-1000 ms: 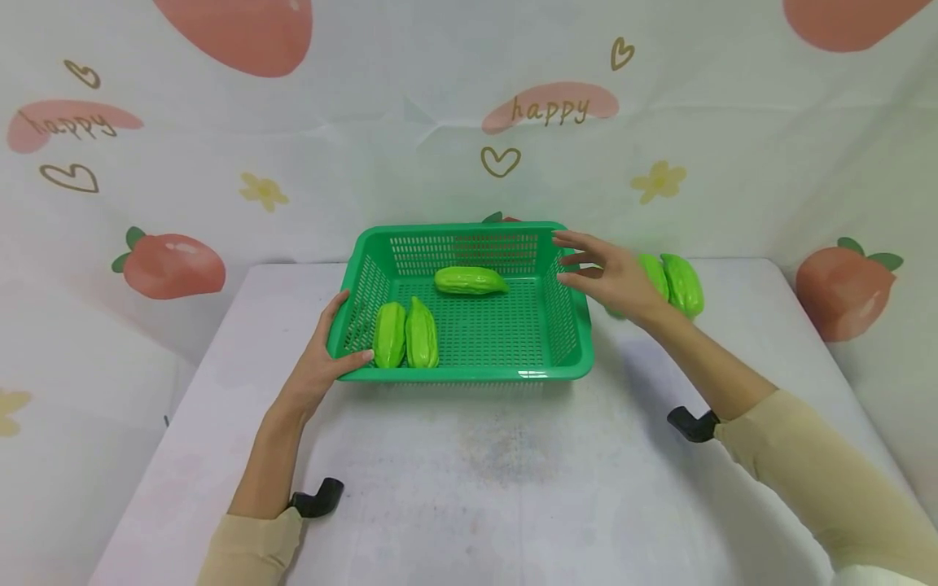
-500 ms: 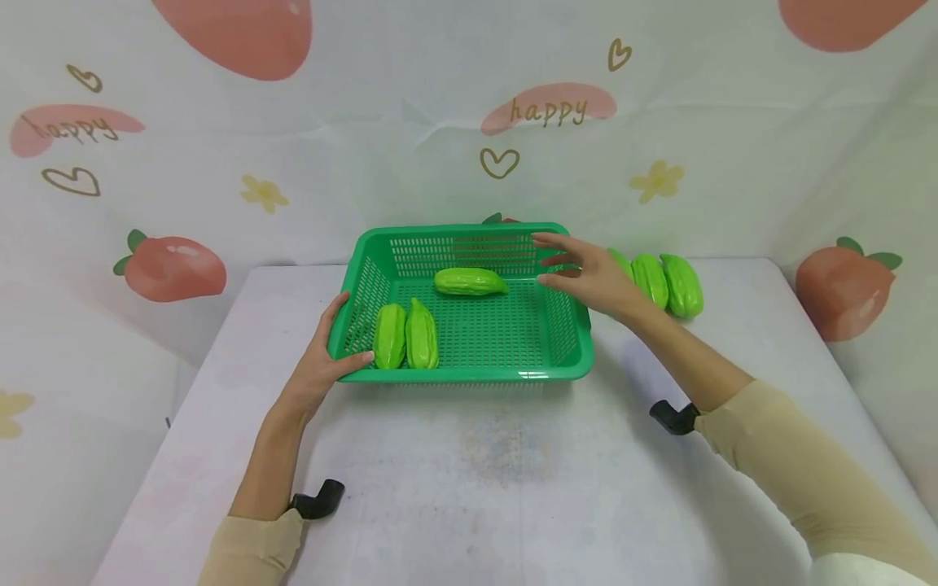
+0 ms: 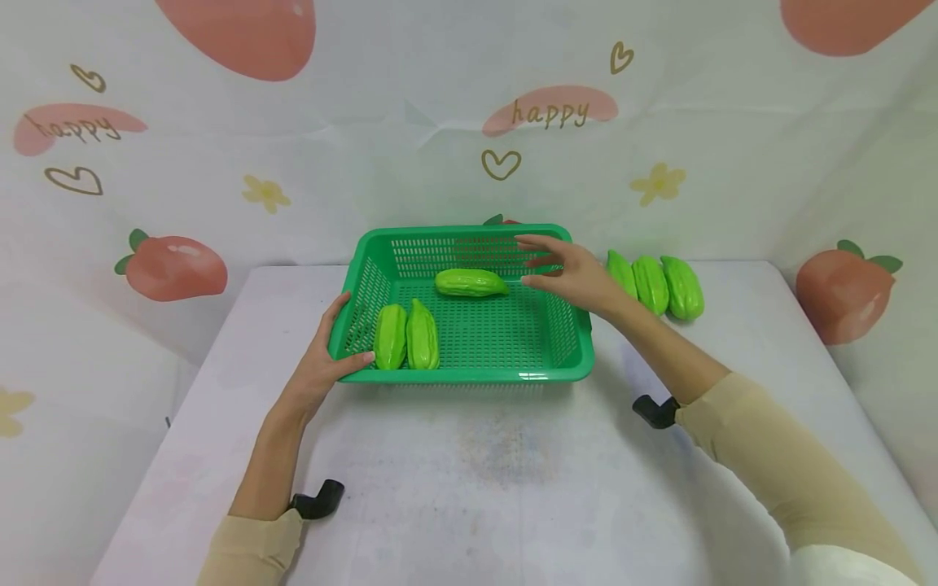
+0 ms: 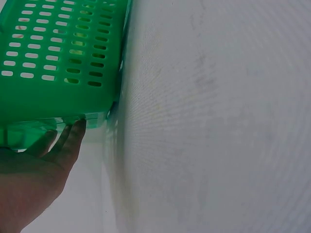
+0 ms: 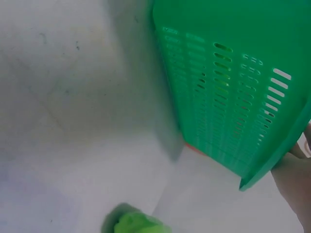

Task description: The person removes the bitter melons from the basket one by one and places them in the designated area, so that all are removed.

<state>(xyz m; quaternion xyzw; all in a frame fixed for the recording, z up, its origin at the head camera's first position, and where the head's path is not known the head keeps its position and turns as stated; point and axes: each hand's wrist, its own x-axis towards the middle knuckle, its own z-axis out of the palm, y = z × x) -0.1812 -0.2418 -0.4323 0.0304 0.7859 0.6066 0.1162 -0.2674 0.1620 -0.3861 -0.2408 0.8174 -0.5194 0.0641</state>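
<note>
A green plastic basket (image 3: 469, 376) with slotted walls stands on the white table. My left hand (image 3: 320, 364) holds its front left corner, thumb over the rim and the other fingers along the outside. In the left wrist view those fingers (image 4: 73, 141) lie under the rim. Inside the basket are bright green ridged bitter melons: two upright side by side (image 3: 421, 335) at the left, one lying crosswise (image 3: 471, 282) near the back. Over the basket's right side, my right hand (image 3: 575, 277) hovers with loosely bent, spread fingers, nothing between them.
Three more bitter melons (image 3: 650, 285) lie in a row on the table (image 3: 513, 488), right of the basket. A printed cloth (image 3: 410, 146) hangs behind the table. Black wrist-worn pieces (image 3: 655, 412) stick out at both sleeves.
My right hand has moved left from the basket's right rim to over its inside, uncovering the row of bitter melons at the right. My left hand and the basket have stayed put.
</note>
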